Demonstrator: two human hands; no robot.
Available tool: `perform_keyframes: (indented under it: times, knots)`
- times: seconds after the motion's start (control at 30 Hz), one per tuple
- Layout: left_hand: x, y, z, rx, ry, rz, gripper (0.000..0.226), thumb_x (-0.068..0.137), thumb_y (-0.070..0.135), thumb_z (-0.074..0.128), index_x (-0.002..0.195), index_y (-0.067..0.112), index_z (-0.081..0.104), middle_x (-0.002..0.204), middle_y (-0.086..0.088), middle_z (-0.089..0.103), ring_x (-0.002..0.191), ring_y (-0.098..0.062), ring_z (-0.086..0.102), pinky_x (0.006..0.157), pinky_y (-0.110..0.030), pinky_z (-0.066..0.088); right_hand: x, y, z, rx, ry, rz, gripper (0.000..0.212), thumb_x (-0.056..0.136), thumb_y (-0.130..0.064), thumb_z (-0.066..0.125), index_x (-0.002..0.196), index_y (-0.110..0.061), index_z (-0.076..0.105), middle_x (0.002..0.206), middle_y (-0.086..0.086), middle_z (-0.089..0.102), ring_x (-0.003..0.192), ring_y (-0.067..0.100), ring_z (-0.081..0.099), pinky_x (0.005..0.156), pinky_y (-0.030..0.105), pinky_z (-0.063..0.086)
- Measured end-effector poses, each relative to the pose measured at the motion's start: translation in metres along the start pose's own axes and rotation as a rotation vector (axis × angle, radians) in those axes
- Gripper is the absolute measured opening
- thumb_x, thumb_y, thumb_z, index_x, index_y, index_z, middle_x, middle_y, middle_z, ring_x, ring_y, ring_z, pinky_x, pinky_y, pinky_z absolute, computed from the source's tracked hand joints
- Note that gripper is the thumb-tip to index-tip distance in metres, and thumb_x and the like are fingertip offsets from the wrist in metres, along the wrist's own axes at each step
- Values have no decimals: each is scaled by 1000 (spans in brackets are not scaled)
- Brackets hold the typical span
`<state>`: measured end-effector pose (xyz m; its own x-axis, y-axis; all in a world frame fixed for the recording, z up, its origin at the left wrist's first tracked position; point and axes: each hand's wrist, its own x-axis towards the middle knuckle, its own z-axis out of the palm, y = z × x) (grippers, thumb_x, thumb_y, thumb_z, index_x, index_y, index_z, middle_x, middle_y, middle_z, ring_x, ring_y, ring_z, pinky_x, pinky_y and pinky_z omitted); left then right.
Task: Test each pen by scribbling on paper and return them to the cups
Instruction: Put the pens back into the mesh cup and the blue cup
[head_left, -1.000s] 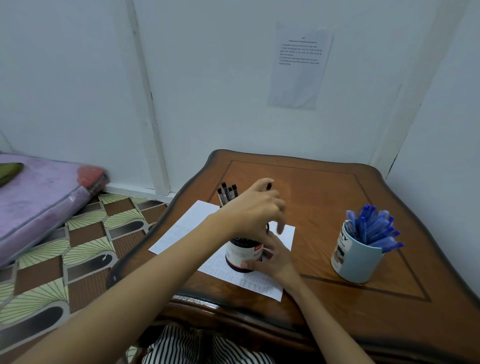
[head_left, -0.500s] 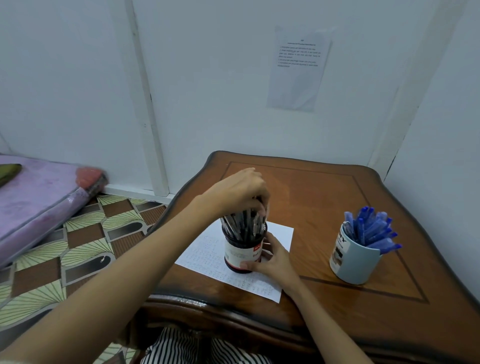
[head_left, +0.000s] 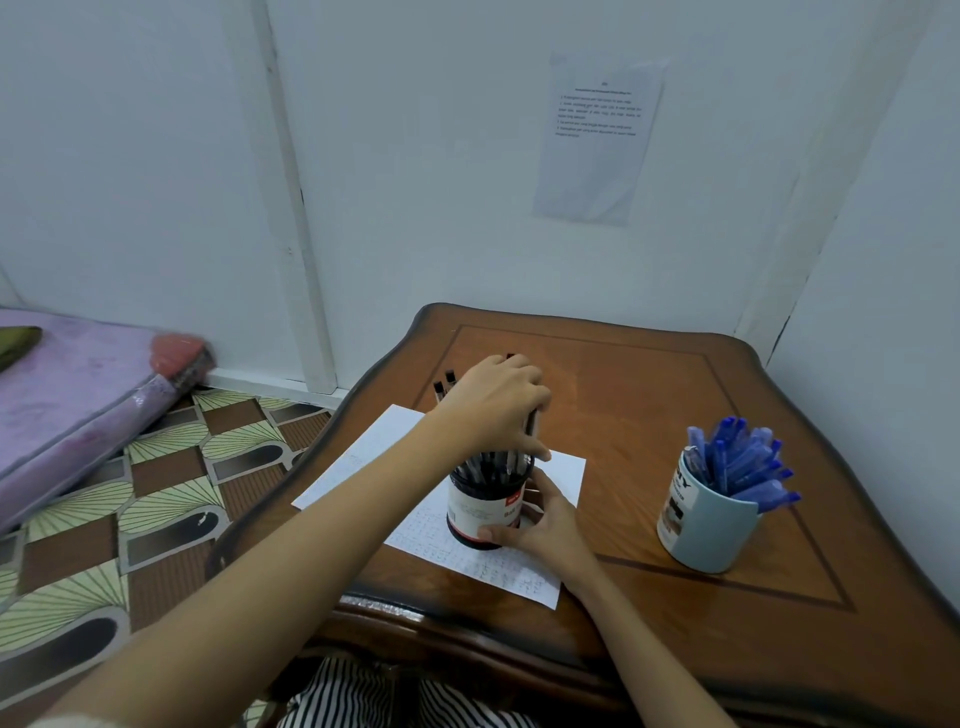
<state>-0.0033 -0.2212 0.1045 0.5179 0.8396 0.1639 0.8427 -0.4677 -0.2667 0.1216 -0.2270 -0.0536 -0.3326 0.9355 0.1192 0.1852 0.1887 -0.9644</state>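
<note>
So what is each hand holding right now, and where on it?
Left hand grips a black pen around mid-barrel, above the black pen cup; right hand holds that cup by its lower side.

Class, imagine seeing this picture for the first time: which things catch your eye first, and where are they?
At the middle of the table, the left hand grips black pens standing in a dark cup, which the right hand holds on a scribbled paper. To the right, a pale mug bristles with blue pens.
</note>
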Motion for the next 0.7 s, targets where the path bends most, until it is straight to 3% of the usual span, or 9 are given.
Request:
perform_keyframes:
  times: [0.13, 0.27, 0.37, 0.57, 0.7]
  knots:
    - [-2, -1, 4, 58, 123, 71, 57, 83, 68, 47, 99, 15, 59, 100, 0, 50, 94, -16, 42, 77, -29, 33, -1, -1, -1, -10, -2, -6, 81, 59, -19, 89, 126, -25, 45, 122, -9, 53, 106, 0, 52, 80, 8, 47]
    - [0, 0, 1, -2, 146, 183, 34, 93, 37, 50, 82, 7, 62, 78, 0, 41, 79, -19, 47, 66, -31, 36, -1, -1, 0, -15, 6, -5, 84, 58, -20, 90, 130, -22, 45, 122, -7, 53, 105, 0, 52, 80, 8, 47]
    - [5, -2, -5, -98, 159, 175, 32, 95, 18, 45, 68, 4, 54, 68, -1, 38, 69, -19, 42, 65, -36, 45, 0, -1, 0, -8, 1, 4, 83, 57, -21, 90, 127, -25, 46, 122, -7, 54, 105, 0, 53, 80, 8, 47]
    - [8, -17, -20, -200, 194, 92, 29, 93, 17, 51, 66, 7, 47, 68, 4, 31, 64, -17, 39, 59, -28, 29, 0, 2, -1, -19, 3, 5, 83, 58, -23, 89, 129, -24, 46, 127, -3, 55, 113, 8, 53, 86, 14, 48]
    - [1, -31, -14, -283, 207, 76, 19, 92, 23, 56, 85, 7, 63, 83, 4, 50, 74, -17, 53, 69, -27, 40, 0, 2, -1, -28, 5, 4, 86, 58, -25, 89, 130, -24, 43, 129, -4, 53, 116, 9, 51, 89, 15, 46]
